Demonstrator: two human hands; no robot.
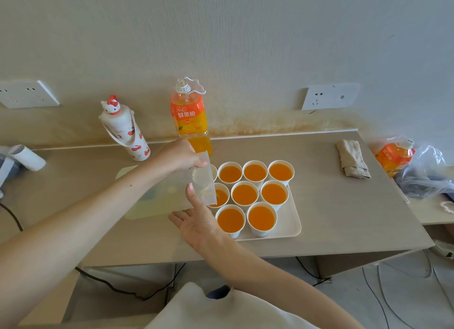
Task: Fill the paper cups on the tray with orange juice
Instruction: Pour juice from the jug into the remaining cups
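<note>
Paper cups (pixel 245 194) filled with orange juice on white tray (pixel 293 219) on desk (pixel 331 218), left hand (pixel 181 156) pinching top edge of translucent sheet (pixel 169 193) over tray's left side, right hand (pixel 196 220) spread, index fingertip on sheet, uncapped juice bottle (pixel 189 114) upright behind.
</note>
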